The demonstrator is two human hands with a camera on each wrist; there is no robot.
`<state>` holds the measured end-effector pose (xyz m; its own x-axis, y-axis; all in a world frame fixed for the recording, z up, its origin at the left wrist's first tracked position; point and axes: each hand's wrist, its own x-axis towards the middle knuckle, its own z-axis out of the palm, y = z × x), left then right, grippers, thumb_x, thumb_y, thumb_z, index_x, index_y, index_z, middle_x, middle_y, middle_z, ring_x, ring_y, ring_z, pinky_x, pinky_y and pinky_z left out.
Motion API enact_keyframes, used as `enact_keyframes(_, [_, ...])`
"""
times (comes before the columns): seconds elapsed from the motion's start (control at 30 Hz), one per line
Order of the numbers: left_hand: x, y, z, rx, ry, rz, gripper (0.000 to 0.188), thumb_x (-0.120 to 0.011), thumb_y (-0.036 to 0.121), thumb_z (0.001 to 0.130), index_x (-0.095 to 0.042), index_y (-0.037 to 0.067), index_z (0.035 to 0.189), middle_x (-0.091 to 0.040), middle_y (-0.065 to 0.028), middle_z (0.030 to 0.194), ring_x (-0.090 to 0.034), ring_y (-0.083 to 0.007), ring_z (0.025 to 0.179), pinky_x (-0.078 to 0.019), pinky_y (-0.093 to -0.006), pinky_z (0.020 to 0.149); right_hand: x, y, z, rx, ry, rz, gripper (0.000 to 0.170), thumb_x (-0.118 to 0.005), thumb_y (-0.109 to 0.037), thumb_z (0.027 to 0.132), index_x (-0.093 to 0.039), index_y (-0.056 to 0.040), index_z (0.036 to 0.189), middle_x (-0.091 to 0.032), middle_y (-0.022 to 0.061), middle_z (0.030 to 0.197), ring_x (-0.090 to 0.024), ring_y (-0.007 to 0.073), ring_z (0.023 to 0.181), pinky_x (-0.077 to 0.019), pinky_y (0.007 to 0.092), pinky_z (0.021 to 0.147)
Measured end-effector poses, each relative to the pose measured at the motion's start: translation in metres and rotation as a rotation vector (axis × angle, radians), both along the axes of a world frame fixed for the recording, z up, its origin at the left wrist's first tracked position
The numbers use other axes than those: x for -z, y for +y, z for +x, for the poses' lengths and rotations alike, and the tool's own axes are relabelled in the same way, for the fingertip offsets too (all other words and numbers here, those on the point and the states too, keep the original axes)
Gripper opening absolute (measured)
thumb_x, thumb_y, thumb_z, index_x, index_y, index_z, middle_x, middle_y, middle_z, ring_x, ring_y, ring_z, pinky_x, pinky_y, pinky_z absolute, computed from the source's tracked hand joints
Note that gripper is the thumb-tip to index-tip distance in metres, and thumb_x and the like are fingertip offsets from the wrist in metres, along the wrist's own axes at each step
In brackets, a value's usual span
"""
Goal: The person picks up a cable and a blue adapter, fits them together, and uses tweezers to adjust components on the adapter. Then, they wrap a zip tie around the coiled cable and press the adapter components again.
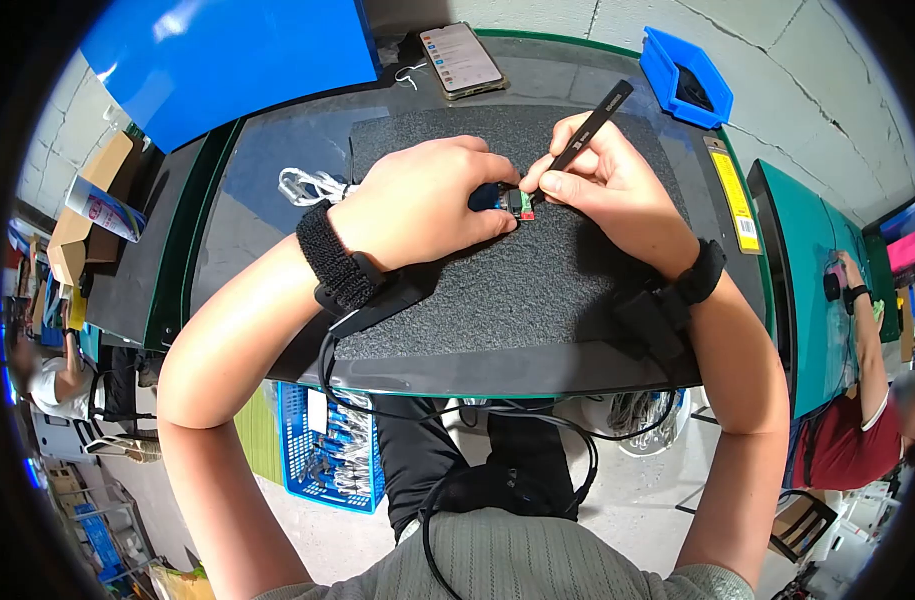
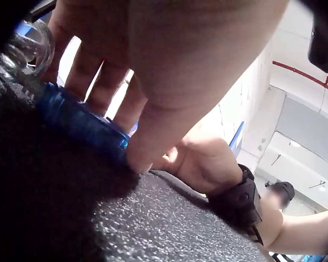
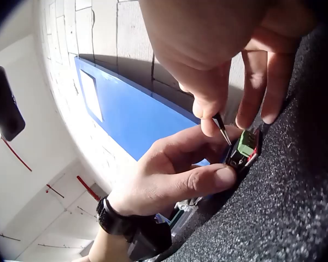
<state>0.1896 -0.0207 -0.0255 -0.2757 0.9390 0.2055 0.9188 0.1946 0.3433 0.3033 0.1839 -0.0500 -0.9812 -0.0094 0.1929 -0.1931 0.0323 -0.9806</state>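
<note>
My left hand [image 1: 417, 205] lies over a small blue translucent connector [image 2: 82, 117] and pinches its end between thumb and fingers. A green terminal block [image 3: 246, 143] on a red board sticks out past the fingertips, close over the black foam mat [image 1: 457, 300]. Between thumb and fingers my right hand [image 1: 622, 190] holds black tweezers [image 1: 595, 122] slantwise. Their thin metal tips [image 3: 226, 136] point down right beside the terminal block. A bundled clear-grey cable [image 1: 312, 186] emerges on the left side of the left hand.
A phone [image 1: 462, 60] lies at the back, with a blue bin [image 1: 685, 80] at the back right. A yellow-labelled strip [image 1: 734, 200] lies along the right edge. Below the table stands a blue basket [image 1: 327, 450] of cables. Other people sit at both sides.
</note>
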Motion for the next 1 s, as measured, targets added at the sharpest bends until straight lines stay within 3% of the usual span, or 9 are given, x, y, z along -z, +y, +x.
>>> enact_keyframes(0.3, [0.0045,0.003,-0.004,-0.049,-0.162,-0.008,0.04,-0.077,0.027,0.08,-0.068,0.008,0.115,-0.063,-0.0131,0.097,-0.064,-0.0318,0.09,-0.0514,-0.0388,0.079,0.0044,0.007,-0.001,-0.006,-0.043,-0.012,0.025,-0.064,-0.009,0.093,-0.049,-0.0033,0.112,-0.071,0.0109,0.099,-0.064,0.0114,0.093,-0.0494,0.0269,0.084])
enact_keyframes(1.0, [0.0089,0.0033,-0.0058,-0.043,-0.132,0.036,0.038,-0.077,0.027,0.08,-0.069,0.01,0.114,-0.063,-0.0122,0.098,-0.063,-0.0312,0.09,-0.0511,-0.0385,0.08,0.0053,0.0042,-0.0019,0.017,-0.035,0.067,0.024,-0.064,-0.009,0.092,-0.05,-0.0028,0.111,-0.072,0.0115,0.098,-0.067,0.012,0.094,-0.0503,0.0262,0.087])
